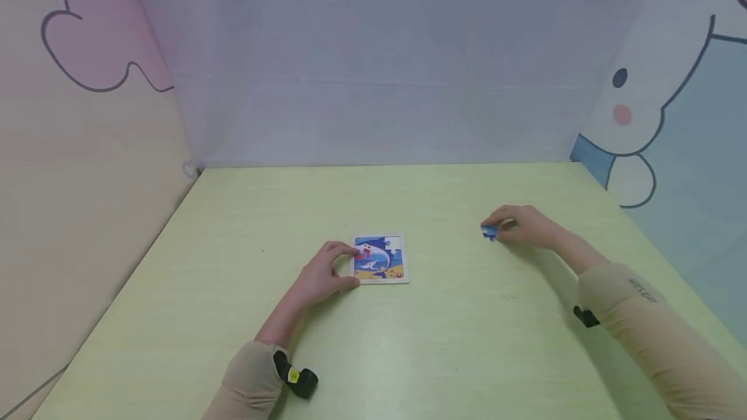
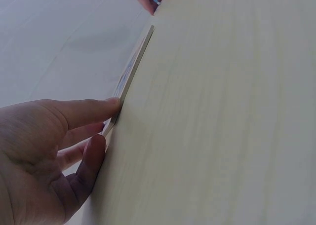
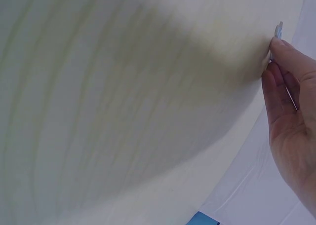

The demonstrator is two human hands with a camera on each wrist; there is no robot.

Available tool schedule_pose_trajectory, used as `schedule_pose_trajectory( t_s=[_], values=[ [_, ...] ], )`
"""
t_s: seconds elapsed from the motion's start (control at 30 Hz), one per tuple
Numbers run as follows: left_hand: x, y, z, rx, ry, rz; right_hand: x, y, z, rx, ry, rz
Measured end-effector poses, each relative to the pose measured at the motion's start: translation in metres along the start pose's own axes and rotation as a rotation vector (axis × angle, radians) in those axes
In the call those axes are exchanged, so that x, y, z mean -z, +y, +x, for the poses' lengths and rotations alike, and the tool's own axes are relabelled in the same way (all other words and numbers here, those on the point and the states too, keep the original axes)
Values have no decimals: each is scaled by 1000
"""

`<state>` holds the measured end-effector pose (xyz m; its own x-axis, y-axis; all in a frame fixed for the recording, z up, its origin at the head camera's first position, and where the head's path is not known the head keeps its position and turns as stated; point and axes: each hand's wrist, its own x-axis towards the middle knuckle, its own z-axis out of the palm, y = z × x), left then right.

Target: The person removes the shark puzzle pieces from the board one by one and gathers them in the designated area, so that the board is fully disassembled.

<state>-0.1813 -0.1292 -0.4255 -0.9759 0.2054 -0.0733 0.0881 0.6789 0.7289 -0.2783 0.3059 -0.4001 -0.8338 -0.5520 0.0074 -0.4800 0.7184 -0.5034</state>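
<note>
A small square picture puzzle [image 1: 379, 259] in a white frame lies flat on the table, showing a blue and white whale. Its upper right corner has a pale, piece-shaped area. At its left side, my left hand [image 1: 318, 275] grips the frame, fingers on the left edge and thumb by the lower left corner. The left wrist view has the frame [image 2: 136, 62] edge-on, with the hand [image 2: 54, 151] holding its near end. To the right, my right hand [image 1: 528, 227] pinches a blue puzzle piece [image 1: 489, 232]; the piece [image 3: 278, 31] shows partly above the hand [image 3: 294, 106].
The light green table [image 1: 373, 342] stretches around both hands. Behind it hangs a pale grey-lilac cloth [image 1: 373, 70]. Side cloths with cartoon shapes stand at the left [image 1: 87, 180] and right [image 1: 688, 167]. Dark wrist cameras are strapped at both sleeves.
</note>
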Motion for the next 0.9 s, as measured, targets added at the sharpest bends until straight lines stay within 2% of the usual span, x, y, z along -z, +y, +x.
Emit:
schedule_pose_trajectory(
  t_s=[0.7, 0.8, 0.9],
  values=[
    [0, -3, 0, 7, 15, -6, 0, -1, 5, 3, 5, 11],
    [0, -2, 0, 3, 12, -13, 3, -2, 5, -15, -21, 34],
    [0, -1, -1, 0, 6, -26, 8, -5, 6, -25, -88, 50]
  ],
)
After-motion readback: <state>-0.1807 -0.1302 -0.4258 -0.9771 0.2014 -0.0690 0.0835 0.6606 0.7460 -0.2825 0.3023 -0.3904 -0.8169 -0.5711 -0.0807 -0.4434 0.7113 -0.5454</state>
